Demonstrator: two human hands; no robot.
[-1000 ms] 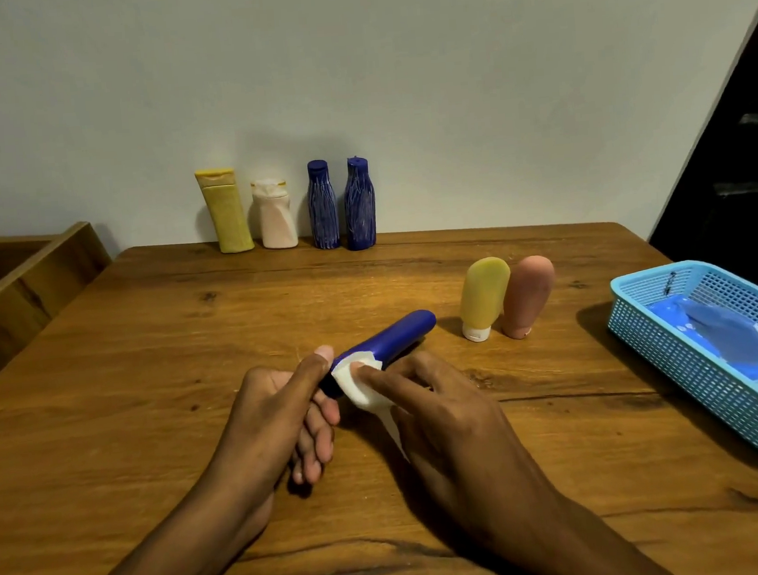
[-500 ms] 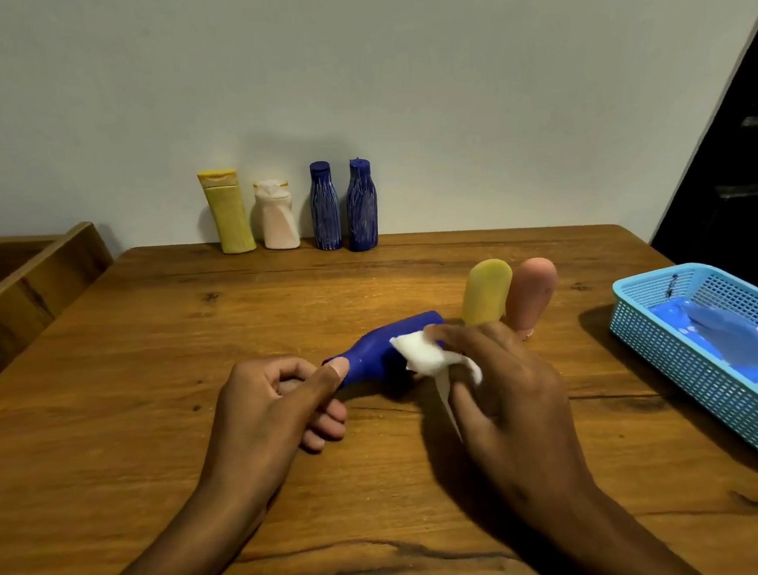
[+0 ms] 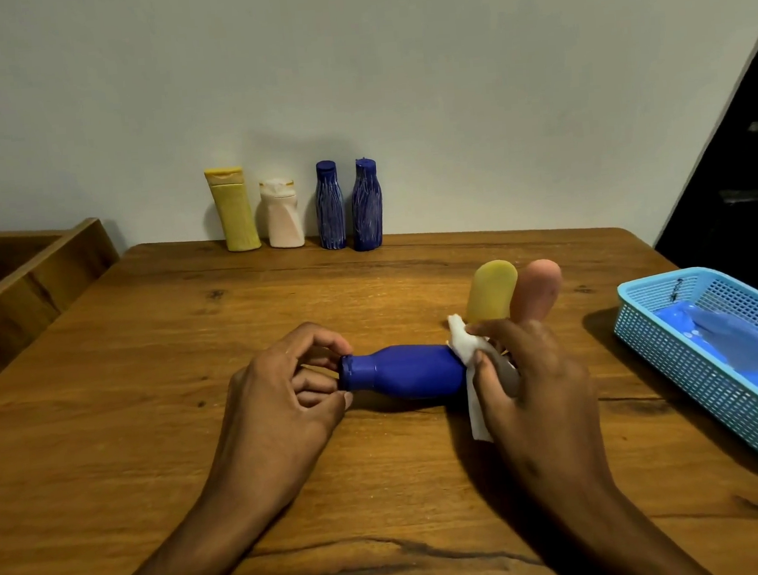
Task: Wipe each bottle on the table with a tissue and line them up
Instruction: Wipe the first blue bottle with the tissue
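Mid-surface: blue bottle [image 3: 413, 372] lying sideways
Left hand [image 3: 282, 401]: fingers pinch its cap end
Right hand [image 3: 532, 379]: fingers clamp tissue [image 3: 466, 348] on its base
Back row: four bottles [image 3: 294, 210] upright by wall

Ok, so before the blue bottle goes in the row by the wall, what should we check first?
1. Left hand grips the blue bottle at its cap end: ok.
2. Right hand holds the tissue on the bottle's base: ok.
3. Whole bottle wiped: cannot tell.
4. Room right of the row's dark blue bottle: ok.
5. Yellow tube and pink tube already wiped: cannot tell.
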